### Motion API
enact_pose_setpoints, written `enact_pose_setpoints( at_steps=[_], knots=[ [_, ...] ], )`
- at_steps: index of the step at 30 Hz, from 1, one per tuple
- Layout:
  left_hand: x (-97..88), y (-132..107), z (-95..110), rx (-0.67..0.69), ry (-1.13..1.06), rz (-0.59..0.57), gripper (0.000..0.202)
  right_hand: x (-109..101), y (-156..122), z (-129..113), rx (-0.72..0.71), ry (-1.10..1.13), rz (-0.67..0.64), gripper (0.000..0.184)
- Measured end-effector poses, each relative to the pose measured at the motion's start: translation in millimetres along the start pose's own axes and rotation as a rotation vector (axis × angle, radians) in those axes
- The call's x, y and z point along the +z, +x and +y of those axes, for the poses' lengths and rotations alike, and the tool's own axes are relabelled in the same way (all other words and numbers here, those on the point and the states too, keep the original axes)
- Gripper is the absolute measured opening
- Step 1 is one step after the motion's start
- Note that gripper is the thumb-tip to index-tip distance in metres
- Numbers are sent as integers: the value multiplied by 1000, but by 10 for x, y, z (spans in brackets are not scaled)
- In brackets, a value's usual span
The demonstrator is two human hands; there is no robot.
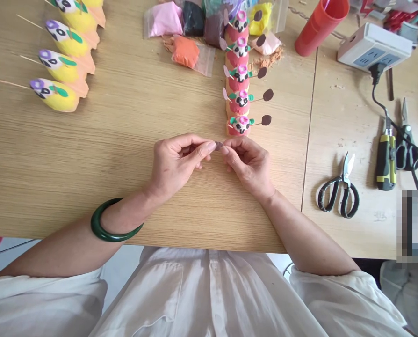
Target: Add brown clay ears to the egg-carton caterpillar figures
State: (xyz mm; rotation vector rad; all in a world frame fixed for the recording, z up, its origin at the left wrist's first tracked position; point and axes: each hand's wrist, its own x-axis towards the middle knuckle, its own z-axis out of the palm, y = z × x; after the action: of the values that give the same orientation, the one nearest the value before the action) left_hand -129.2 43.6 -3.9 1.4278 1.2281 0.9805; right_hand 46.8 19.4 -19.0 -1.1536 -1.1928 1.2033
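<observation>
2 hands (176, 164) (251, 164) pinch 1 small purplish piece (218, 146) near 5 red figures (237, 84).

Viewed from beside the worktop (125, 117), lateral clearance runs from the left hand (172, 161) to the row of yellow clay-like figures (63, 70). The row of pink-red clay-like figures (239, 86) blocks forward travel ahead of the right hand (253, 166); brown oval discs (262, 72) on thin sticks narrow its right side. Farther right, black-handled metal scissors (345, 178) obstruct.
</observation>
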Motion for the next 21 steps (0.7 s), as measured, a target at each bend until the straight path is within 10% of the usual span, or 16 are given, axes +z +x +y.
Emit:
enact_pose_setpoints(
  at_steps=[21],
  knots=[
    [13,-37,-30,-2,-46,-40,19,-6,-20,44,-27,-20,-77,40]
  ],
)
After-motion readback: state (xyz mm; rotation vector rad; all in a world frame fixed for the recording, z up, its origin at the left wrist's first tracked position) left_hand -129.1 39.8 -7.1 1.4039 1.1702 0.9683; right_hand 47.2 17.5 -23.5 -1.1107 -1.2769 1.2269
